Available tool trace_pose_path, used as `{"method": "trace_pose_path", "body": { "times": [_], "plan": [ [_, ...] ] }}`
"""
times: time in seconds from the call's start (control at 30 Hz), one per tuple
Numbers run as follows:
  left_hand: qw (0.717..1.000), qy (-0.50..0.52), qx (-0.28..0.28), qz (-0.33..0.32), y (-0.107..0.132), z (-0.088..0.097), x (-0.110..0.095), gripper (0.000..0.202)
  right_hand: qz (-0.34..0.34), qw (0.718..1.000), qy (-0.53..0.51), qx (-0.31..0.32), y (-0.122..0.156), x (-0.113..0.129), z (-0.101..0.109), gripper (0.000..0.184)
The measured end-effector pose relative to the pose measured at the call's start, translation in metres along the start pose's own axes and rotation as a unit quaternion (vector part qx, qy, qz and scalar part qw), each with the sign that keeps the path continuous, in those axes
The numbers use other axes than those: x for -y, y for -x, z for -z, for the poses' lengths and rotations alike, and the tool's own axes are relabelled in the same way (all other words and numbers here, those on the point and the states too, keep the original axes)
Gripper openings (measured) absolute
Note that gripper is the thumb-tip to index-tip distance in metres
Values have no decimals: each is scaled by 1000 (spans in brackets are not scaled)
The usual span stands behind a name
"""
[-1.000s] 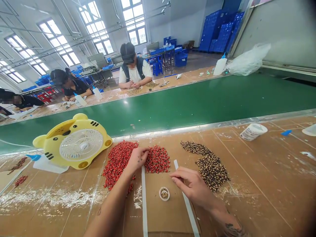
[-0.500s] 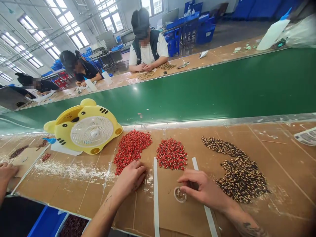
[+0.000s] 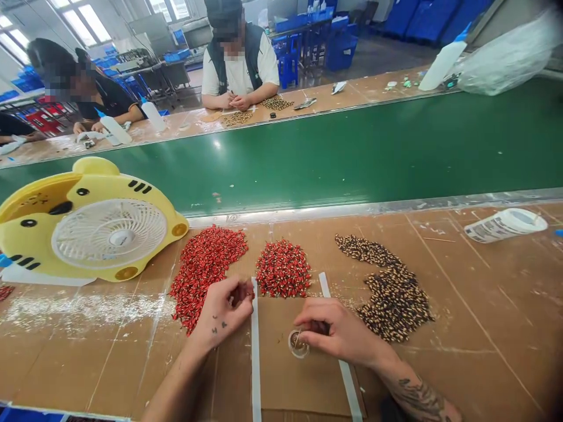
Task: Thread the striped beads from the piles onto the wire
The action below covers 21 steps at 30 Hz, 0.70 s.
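Observation:
My right hand point(image 3: 336, 329) is closed in a pinch on a thin stick point(image 3: 298, 337), whose end dips into a small clear round cup point(image 3: 301, 354). The cup sits on a cardboard sheet point(image 3: 303, 384) edged by two white strips. My left hand point(image 3: 225, 305) is raised beside the left strip, fingertips pinched together; whatever they hold is too small to make out. Left of and behind it spreads a large pile of small red pieces point(image 3: 206, 258). A smaller red pile point(image 3: 284, 269) lies at the sheet's far edge. Black-and-tan pieces point(image 3: 396, 299) form a curved pile on the right.
A yellow animal-faced fan point(image 3: 109, 234) stands at the left. A white tub point(image 3: 501, 225) lies on its side at the right. Beyond the green belt point(image 3: 352, 152), co-workers sit at another bench with squeeze bottles point(image 3: 442, 64) and a plastic bag point(image 3: 510, 55).
My left hand has lifted from the edge of the large red pile and turned, fingertips now pinched near the strip. My right hand stays at the cup. The view has shifted right.

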<state>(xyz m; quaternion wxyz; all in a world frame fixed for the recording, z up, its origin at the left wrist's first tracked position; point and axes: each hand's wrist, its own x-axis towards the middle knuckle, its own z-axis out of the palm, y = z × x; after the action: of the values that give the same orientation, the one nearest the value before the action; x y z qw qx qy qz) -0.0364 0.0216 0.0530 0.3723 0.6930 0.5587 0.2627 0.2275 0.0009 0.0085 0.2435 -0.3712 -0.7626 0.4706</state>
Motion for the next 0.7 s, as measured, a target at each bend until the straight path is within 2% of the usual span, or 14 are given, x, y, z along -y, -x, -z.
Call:
{"method": "trace_pose_path", "body": {
  "times": [0.1,0.17,0.27,0.33,0.4,0.5,0.63,0.7],
  "plan": [
    [984,175,15,15,-4,-12,-3,19,28,999,25,9,0,-5,-2,24],
    [957,282,43,43,-5,-22,2,13,74,996,43,13,1,-8,-2,27],
    [888,440,71,113,-1,-38,14,9,166,982,92,15,4,-8,-3,30],
    [844,513,83,133,2,-47,20,13,209,967,145,3,5,-5,-5,30],
    [812,561,94,134,4,-52,21,15,223,956,192,-17,4,-3,-6,30],
    [779,604,102,135,3,-54,18,16,219,950,220,-33,2,-2,-5,28],
    [755,634,103,131,0,-54,15,14,201,955,219,6,2,-2,-3,31],
    [750,641,102,124,0,-55,15,12,195,957,214,0,3,-2,-3,28]
  ]
}}
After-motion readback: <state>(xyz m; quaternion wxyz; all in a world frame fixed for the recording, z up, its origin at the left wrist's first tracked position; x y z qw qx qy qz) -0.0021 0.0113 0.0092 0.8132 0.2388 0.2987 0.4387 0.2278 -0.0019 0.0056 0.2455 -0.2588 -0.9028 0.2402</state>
